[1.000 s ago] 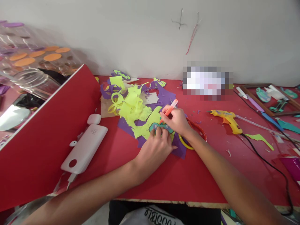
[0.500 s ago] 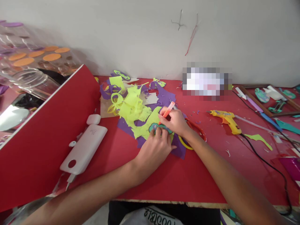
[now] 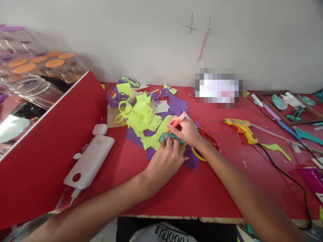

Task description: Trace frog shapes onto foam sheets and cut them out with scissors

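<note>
From where I stand, the red-topped worktop [image 3: 202, 198] runs bare up to the left hand [image 3: 168, 158], whose fingers press down together from the near side, thumb stuck out to the right, not clamped round anything. Under those fingertips is a small, rounded, teal-rimmed purple cut-out [image 3: 165, 137], partly covered; its long axis seems to run left to right, across the person. It rests on a yellow-green sheet piece [image 3: 152, 143], with a larger purple sheet [image 3: 193, 163] below. The right hand [image 3: 186, 131] comes in over the cut-out's right-hand part, its grip pinched on a slim orange pen [image 3: 180, 118] that leans up and to the right. The pen's lower end points down and left at the cut-out's far edge, toward its left half; whether it touches, I can't tell. So the left hand is nearer, already on the cut-out, which lies below and a little left of the right grip. Beyond both hands sprawls a heap of yellow-green scraps [image 3: 141, 109].
</note>
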`<action>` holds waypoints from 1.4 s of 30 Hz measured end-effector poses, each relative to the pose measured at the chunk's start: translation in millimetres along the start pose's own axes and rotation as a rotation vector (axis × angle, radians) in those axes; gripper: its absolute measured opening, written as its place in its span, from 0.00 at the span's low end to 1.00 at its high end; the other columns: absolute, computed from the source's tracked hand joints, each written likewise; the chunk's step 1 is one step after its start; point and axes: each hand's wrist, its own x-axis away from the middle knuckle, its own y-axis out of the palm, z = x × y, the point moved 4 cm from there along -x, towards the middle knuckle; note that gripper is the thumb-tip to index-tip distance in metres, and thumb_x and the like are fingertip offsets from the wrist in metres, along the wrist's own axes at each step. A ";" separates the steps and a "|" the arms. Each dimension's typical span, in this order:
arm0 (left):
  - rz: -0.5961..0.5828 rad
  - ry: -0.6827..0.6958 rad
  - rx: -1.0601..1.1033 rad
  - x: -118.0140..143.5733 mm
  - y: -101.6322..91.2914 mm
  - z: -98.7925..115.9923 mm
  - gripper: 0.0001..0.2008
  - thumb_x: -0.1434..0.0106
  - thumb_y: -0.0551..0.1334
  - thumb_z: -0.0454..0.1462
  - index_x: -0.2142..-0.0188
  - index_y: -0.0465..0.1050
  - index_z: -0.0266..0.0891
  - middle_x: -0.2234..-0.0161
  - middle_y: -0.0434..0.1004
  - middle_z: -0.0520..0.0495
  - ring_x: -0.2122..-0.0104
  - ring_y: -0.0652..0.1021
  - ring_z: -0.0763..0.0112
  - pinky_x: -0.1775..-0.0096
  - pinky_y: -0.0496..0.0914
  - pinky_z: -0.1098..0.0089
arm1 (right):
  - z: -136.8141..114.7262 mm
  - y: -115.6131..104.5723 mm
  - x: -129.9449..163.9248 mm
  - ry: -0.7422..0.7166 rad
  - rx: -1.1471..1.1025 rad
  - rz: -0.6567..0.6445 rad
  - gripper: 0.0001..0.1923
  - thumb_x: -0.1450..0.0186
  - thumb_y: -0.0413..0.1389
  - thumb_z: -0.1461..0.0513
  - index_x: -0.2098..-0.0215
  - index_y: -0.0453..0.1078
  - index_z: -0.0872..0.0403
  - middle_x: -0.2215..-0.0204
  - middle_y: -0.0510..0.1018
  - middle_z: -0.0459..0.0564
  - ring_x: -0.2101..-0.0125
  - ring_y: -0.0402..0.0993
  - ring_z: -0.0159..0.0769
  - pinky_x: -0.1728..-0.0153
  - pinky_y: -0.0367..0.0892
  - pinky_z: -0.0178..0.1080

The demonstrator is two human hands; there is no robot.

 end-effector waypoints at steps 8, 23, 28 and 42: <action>-0.016 0.011 0.017 0.1 2.4 -0.2 0.19 0.30 0.60 0.47 0.59 0.75 0.29 0.64 0.73 0.38 0.61 0.77 0.54 0.62 0.72 0.59 | -6.2 -9.2 3.2 0.036 0.009 0.193 0.12 0.30 0.55 0.56 0.70 0.67 0.52 0.79 0.74 0.43 0.79 0.67 0.31 0.73 0.61 0.35; -0.044 0.014 0.017 -1.4 1.2 -0.4 0.21 0.29 0.59 0.47 0.54 0.74 0.28 0.63 0.74 0.37 0.59 0.78 0.52 0.58 0.72 0.57 | -3.3 1.8 1.1 0.028 0.091 0.104 0.10 0.31 0.55 0.59 0.70 0.70 0.52 0.79 0.77 0.44 0.79 0.69 0.33 0.72 0.61 0.36; -0.031 0.015 0.012 -1.3 0.5 -0.5 0.21 0.29 0.59 0.47 0.54 0.74 0.28 0.63 0.74 0.37 0.59 0.78 0.51 0.59 0.73 0.57 | -2.9 1.6 2.2 0.023 0.088 0.113 0.10 0.30 0.55 0.58 0.70 0.70 0.52 0.79 0.76 0.44 0.78 0.69 0.33 0.72 0.61 0.35; -0.018 0.010 0.013 -0.8 2.7 -0.9 0.21 0.29 0.59 0.47 0.56 0.74 0.28 0.63 0.73 0.37 0.60 0.77 0.53 0.60 0.72 0.58 | -3.7 1.9 2.2 0.021 0.074 0.122 0.13 0.29 0.55 0.54 0.69 0.70 0.52 0.79 0.75 0.44 0.78 0.69 0.32 0.71 0.61 0.35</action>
